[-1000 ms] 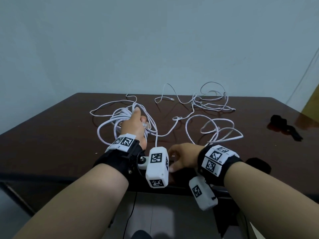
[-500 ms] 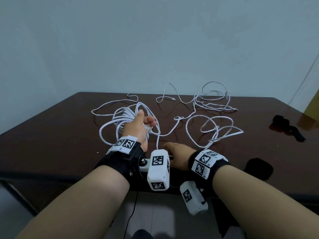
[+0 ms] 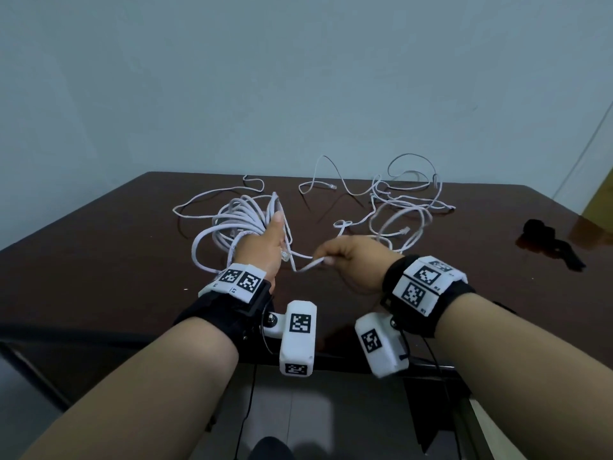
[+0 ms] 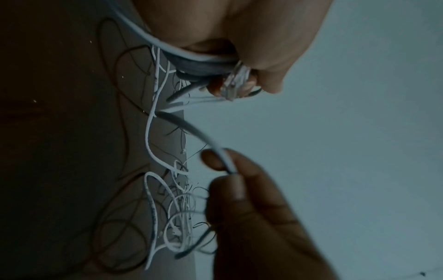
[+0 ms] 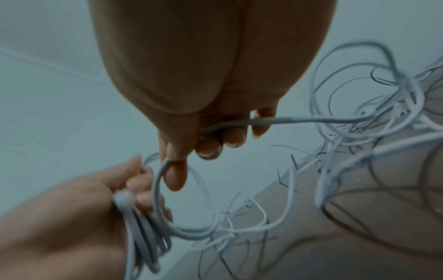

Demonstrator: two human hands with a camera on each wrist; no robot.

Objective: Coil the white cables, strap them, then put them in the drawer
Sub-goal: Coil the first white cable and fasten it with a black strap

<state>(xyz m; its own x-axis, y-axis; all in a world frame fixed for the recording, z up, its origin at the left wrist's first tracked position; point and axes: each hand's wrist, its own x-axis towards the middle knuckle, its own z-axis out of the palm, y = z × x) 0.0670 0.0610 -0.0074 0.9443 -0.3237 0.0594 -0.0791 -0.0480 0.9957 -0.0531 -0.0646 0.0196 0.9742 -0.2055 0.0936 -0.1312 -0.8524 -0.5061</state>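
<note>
My left hand [image 3: 270,242] grips a bundle of white cable loops [image 3: 238,217], raised a little over the dark table [image 3: 99,267]; the left wrist view shows the fingers curled round the coil [image 4: 203,62] and a clear plug. My right hand [image 3: 345,260] pinches the free run of the same cable [image 3: 311,263] between thumb and fingers, a short way right of the left hand. In the right wrist view that cable [image 5: 275,120] passes through the curled fingers toward the loose tangle. More loose white cable [image 3: 408,207] lies spread at the back right of the table.
Black straps [image 3: 544,237] lie near the table's right edge. A pale wall stands behind the table. The table's front edge [image 3: 166,340] runs just under my wrists, with floor below. A yellow surface [image 3: 600,200] shows at the far right.
My right hand has risen from the table's front edge and moved right, now pinching the cable's free run. The left hand lifted the coil slightly and closed round it.
</note>
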